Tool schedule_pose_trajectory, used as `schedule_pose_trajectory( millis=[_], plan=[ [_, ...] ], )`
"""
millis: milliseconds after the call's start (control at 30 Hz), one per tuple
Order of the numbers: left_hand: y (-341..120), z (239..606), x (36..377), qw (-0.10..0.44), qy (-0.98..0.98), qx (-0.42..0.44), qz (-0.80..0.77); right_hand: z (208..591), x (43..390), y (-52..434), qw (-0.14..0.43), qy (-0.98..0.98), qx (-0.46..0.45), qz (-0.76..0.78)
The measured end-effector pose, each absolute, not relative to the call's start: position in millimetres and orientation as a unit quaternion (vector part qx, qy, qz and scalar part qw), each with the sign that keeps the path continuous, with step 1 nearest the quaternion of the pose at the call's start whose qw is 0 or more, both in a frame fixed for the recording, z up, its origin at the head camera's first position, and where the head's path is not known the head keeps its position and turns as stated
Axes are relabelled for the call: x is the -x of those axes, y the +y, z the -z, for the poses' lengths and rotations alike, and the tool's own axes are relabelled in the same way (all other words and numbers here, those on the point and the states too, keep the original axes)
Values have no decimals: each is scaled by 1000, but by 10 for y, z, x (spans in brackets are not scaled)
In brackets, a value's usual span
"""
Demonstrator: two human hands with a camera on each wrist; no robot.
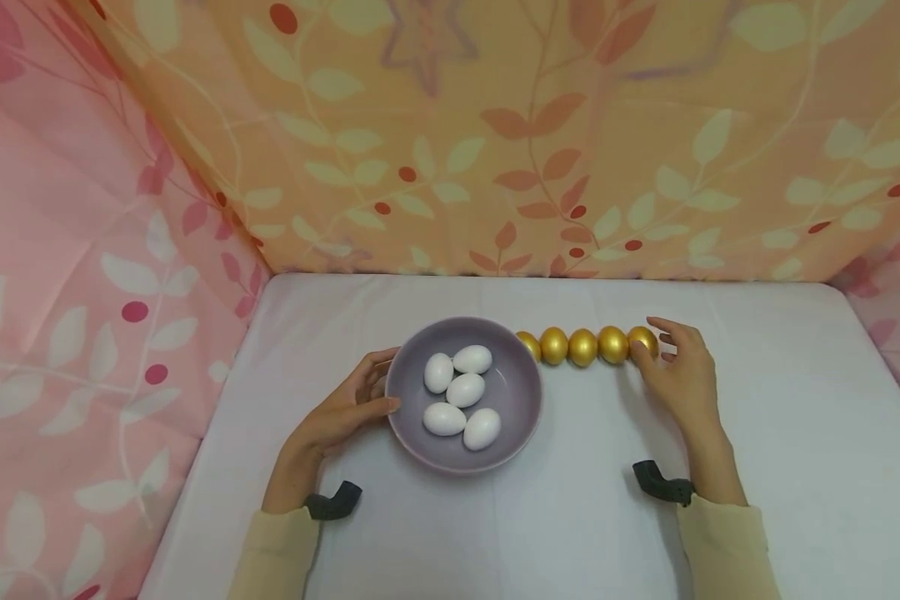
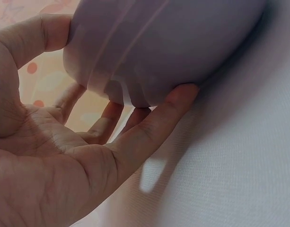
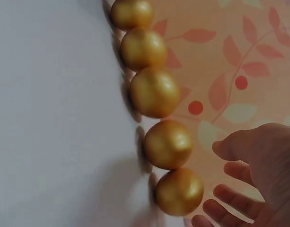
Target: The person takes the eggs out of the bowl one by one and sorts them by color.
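— What did my head view add? 
— Five white eggs [image 1: 461,389] inside the round lilac ceramic bowl [image 1: 521,392] on the white tabletop [image 1: 780,392]; the wrist view hid them.
— And my hands? 
— My left hand [image 1: 348,408] cupped the bowl, fingers [image 2: 149,127] curled round it; my right hand [image 1: 678,371] lay relaxed, touching the end shiny gold egg [image 1: 642,340].

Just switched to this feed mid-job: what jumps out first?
A row of five gold eggs lies on the white table, the right hand at its right-most egg with fingers loosely spread. Left of the row stands a purple bowl holding five white eggs, and the left hand holds its left rim.
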State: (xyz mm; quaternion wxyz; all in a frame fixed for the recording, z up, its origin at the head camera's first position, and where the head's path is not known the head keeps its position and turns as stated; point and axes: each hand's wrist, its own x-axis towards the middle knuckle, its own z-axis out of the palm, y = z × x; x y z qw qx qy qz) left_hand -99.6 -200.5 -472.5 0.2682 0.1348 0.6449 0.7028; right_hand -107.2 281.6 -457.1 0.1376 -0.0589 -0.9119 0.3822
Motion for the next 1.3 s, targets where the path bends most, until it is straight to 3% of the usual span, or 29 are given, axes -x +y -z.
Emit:
schedule_pose_trajectory(
  millis=[267,700,1000,1300],
  plan=[
    [-1997,4738,1012,272,642,-139,-703,4222,1085,2536,139,-923,-10,-359],
    [-2007,4702,1026,272,641,-141,-704,3781,1196,1986,19,-895,-220,-386],
    [-2021,4766,934,275,645,-143,-698,3703,1242,1645,-55,-880,-308,-358],
    [-2021,4753,1017,270,645,-140,-701,3656,1422,1318,-89,-878,-367,-295]
  ],
)
